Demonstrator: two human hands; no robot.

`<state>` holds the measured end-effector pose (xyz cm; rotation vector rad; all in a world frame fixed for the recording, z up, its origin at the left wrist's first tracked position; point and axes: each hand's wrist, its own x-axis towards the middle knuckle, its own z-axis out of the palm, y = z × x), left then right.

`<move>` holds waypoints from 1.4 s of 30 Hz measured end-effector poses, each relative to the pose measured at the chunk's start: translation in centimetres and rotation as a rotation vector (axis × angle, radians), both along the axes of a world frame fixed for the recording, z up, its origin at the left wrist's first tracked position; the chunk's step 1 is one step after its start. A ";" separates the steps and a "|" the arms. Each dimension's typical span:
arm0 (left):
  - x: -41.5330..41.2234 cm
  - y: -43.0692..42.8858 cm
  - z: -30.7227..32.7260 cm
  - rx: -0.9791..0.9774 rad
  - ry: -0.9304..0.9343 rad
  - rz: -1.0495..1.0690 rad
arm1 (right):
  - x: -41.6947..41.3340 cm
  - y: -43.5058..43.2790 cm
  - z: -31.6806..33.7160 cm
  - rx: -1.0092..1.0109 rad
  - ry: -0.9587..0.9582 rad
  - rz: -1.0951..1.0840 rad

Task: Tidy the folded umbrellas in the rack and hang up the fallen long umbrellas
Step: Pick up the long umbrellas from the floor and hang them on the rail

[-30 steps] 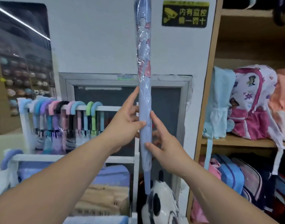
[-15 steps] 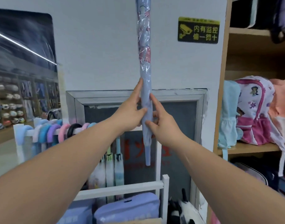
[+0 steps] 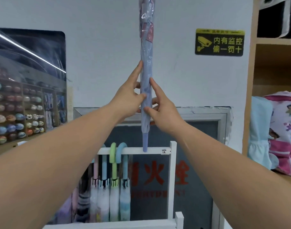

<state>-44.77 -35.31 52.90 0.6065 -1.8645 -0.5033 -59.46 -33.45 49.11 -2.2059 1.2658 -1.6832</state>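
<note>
Long umbrella [image 3: 146, 66] vertical, tip down near rack rail [image 3: 155, 150]; left hand [image 3: 128, 100], right hand [image 3: 164, 113] both grasping it.

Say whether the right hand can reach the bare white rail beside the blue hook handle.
Probably yes: nothing blocks the right hand from the white rail, though it holds the long lilac wrapped umbrella.

White wall [image 3: 100, 47], wooden shelving [image 3: 249, 100] at right
</note>
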 end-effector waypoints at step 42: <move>-1.0 -6.8 -5.8 0.053 0.038 0.030 | -0.5 -6.6 -9.6 0.210 0.274 -0.185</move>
